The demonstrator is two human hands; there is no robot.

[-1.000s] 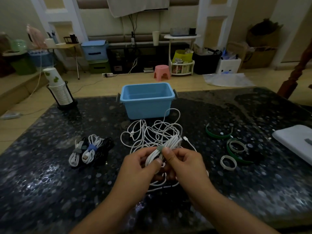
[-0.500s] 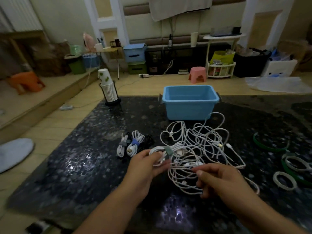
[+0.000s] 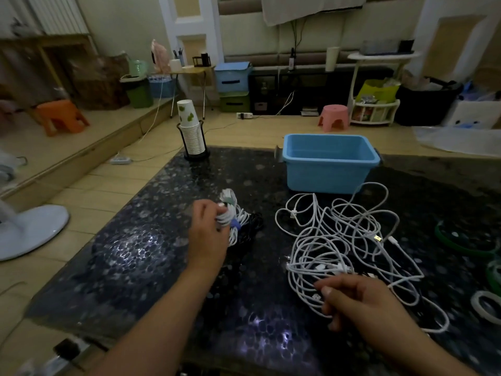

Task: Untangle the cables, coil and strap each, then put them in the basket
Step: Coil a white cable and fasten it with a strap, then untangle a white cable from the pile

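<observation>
One head-worn wide-angle view looks forward and down, close over the counter (image 3: 151, 256); room fills the upper frame.

My left hand (image 3: 207, 233) covers part of the coiled cables (image 3: 238, 226) left of the basket (image 3: 329, 161). I see straps (image 3: 488, 305) cut off by the right edge.

Left hand (image 3: 207, 229) grips a strapped white coil (image 3: 227, 210); right hand (image 3: 360, 301) rests on tangled cables (image 3: 344, 240).

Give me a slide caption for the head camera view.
Left hand sets a strapped white coil beside finished bundles; right hand rests at the tangle.
</observation>
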